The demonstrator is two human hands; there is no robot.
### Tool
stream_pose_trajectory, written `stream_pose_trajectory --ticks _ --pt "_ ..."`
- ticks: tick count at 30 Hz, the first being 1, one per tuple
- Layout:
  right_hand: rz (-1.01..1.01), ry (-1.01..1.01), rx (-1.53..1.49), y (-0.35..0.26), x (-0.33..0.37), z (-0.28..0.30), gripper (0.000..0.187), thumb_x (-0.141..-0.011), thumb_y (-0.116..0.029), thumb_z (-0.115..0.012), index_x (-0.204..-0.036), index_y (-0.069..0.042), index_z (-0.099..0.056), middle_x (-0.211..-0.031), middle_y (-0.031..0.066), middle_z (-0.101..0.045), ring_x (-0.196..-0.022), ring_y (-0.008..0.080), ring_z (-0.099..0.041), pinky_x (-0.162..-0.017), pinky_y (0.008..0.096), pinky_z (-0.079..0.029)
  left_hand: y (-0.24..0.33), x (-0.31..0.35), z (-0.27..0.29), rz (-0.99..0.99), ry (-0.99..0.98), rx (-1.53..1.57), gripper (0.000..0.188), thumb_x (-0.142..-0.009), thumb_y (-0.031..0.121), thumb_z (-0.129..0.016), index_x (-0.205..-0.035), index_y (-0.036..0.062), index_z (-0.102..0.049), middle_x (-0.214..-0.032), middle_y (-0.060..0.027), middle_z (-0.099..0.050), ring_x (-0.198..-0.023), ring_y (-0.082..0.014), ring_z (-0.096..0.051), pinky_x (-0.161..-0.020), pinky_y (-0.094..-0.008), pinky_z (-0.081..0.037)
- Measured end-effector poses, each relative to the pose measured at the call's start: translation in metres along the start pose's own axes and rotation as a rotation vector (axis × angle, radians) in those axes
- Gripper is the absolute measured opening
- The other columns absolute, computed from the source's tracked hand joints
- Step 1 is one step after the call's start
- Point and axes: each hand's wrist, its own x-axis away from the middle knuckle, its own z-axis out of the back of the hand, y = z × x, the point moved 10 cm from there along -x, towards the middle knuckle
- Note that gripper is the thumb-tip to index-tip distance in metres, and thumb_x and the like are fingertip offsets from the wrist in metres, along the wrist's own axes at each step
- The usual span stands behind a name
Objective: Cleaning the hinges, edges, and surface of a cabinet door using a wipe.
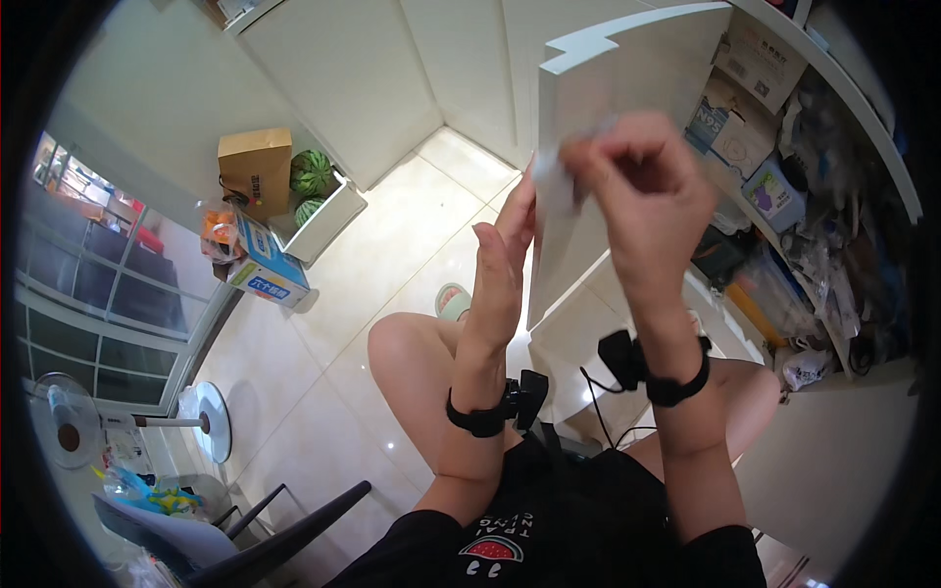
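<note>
An open white cabinet door stands in front of me, its edge toward me. My left hand is upright against the door's outer side, fingers stretched out and thumb raised; some fingertips are hidden near the door's edge. Against the edge and inner face, my right hand is closed on a crumpled white cloth-like piece. Motion blurs both that piece and the fingers, so whether it is cloth or paper is unclear. A black strap with a small black device circles each wrist.
Cabinet shelves at right hold boxes, plastic bags and a purple-labelled pack. At far left are a white drawer-like box with watermelons, a paper bag and a blue carton. A fan and black chair arm stand nearer left.
</note>
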Motion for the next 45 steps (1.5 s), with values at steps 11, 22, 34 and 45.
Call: stream_pose_trajectory --ticks 11,22,34,45 --pt "-0.036 -0.057 -0.064 -0.010 -0.019 -0.006 0.011 -0.076 0.007 -0.067 -0.081 0.002 -0.059 -0.082 0.0057 -0.061 -0.075 0.0107 -0.060 -0.067 0.0216 -0.049 -0.001 -0.001 0.000 0.000 -0.004 -0.002 0.092 -0.086 0.070 -0.007 -0.137 -0.0042 -0.028 -0.137 -0.0118 -0.039 -0.126 -0.0234 -0.035 -0.106 -0.0362 -0.020" --pt "0.100 -0.081 0.009 -0.028 -0.024 -0.015 0.013 -0.074 0.005 -0.070 -0.080 0.000 -0.060 -0.078 0.0058 -0.064 -0.068 0.0094 -0.060 -0.059 0.0199 -0.048 -0.001 0.001 -0.001 0.002 -0.031 -0.031 0.091 -0.086 0.070 -0.007 -0.135 -0.0030 -0.031 -0.133 -0.0093 -0.041 -0.124 -0.0213 -0.036 -0.102 -0.0349 -0.023" --pt "-0.071 -0.095 -0.045 -0.011 -0.021 -0.013 0.010 -0.075 0.007 -0.068 -0.078 0.000 -0.061 -0.078 0.0061 -0.062 -0.069 0.0098 -0.060 -0.064 0.0205 -0.049 0.001 -0.003 -0.001 -0.024 -0.001 0.000 0.089 -0.087 0.068 -0.008 -0.134 -0.0038 -0.032 -0.129 -0.0095 -0.045 -0.116 -0.0202 -0.040 -0.098 -0.0320 -0.027" --pt "-0.165 -0.035 -0.025 0.001 -0.015 0.001 0.012 -0.071 -0.001 -0.073 -0.077 0.000 -0.063 -0.073 0.0048 -0.063 -0.067 0.0077 -0.060 -0.060 0.0193 -0.049 -0.001 0.001 -0.003 -0.039 0.021 0.021 0.089 -0.087 0.069 -0.008 -0.136 -0.0028 -0.029 -0.132 -0.0098 -0.044 -0.118 -0.0210 -0.040 -0.099 -0.0331 -0.027"
